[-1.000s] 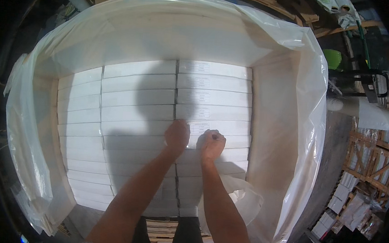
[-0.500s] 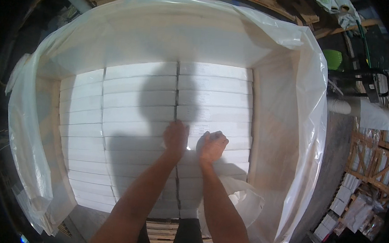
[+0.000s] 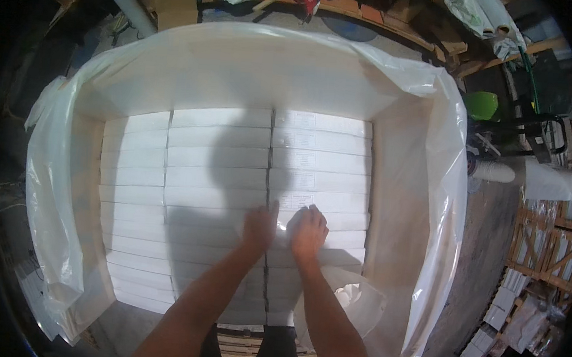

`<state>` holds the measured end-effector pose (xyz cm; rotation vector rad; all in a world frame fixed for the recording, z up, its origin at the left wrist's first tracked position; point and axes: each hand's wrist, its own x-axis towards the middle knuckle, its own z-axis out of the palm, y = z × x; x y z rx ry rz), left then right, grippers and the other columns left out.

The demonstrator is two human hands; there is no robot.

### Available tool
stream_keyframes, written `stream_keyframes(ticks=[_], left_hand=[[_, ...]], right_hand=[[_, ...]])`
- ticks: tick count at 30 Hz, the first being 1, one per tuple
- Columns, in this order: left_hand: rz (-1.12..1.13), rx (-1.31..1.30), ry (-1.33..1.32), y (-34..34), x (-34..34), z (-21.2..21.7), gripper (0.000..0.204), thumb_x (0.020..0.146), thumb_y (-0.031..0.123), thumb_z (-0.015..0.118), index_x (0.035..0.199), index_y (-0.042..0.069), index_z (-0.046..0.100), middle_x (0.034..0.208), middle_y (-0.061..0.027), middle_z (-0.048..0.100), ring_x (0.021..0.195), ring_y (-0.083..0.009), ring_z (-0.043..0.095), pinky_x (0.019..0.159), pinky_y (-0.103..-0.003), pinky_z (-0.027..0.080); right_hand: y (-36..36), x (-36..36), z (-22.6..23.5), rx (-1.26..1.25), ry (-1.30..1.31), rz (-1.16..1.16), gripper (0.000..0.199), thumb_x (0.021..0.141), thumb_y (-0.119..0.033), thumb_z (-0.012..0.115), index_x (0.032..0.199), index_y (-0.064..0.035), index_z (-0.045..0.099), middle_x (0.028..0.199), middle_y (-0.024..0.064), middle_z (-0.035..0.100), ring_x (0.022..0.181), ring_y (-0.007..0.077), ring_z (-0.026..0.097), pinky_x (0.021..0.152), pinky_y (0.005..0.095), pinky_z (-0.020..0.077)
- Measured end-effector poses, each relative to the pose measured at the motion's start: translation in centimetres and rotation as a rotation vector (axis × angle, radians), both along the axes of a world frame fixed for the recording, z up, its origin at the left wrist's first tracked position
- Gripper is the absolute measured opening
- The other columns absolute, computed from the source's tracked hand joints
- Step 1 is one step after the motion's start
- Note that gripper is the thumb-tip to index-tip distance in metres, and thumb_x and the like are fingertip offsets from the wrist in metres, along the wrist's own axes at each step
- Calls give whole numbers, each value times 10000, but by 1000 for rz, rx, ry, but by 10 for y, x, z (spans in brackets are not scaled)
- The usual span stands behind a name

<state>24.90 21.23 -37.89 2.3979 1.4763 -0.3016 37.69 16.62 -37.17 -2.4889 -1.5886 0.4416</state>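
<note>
From the head camera, looking down, the left hand (image 3: 261, 226) and right hand (image 3: 309, 233) are side by side at the right-hand column of flat white cartons (image 3: 340, 164), fingers partly curled; whether either grips anything cannot be told. A printed label (image 3: 302, 200) lies just beyond the fingers, and translucent plastic sheeting (image 3: 444, 209) lines the tall walls around the three packed columns.

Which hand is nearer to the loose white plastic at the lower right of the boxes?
Right. The right hand is above and left of the loose white plastic in the picture; the left hand is farther left.
</note>
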Motion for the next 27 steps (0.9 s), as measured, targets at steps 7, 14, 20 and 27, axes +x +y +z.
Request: stream_keyframes(ticks=[7, 14, 20, 27], left_hand=[[-195, -144, -293, -72, -85, -11, 196, 895, 190, 489, 935, 51, 621, 1026, -113, 611, 943, -242, 604, 733, -400, 513], [680, -1120, -1027, -164, -148, 68, 400, 961, 389, 443, 1096, 36, 572, 929, -96, 608, 802, -198, 602, 730, -332, 500], [1112, -1547, -967, -180, -158, 200, 439, 967, 445, 397, 1067, 63, 589, 872, -66, 628, 731, -188, 623, 682, -335, 513], [948, -1850, -1184, -185, -158, 323, 491, 981, 447, 308, 1090, 36, 553, 842, -142, 650, 698, -254, 640, 665, -385, 533]], right_hand=[[-54, -42, 47, -338, 378, 18, 336, 860, -256, 563, 1101, -23, 583, 981, 187, 643, 885, 368, 613, 782, 424, 486], [-137, -88, 140, -120, 1268, -53, 232, 849, -174, 630, 1010, -7, 642, 754, 79, 637, 704, 163, 603, 656, 305, 483], [-189, -114, 204, -344, 1445, -145, 235, 851, -246, 669, 928, -29, 625, 726, 23, 590, 679, 123, 567, 609, 270, 446], [-205, -115, 294, -395, 1560, -161, 252, 860, -226, 661, 893, 21, 621, 686, 47, 585, 650, 120, 572, 617, 266, 457]])
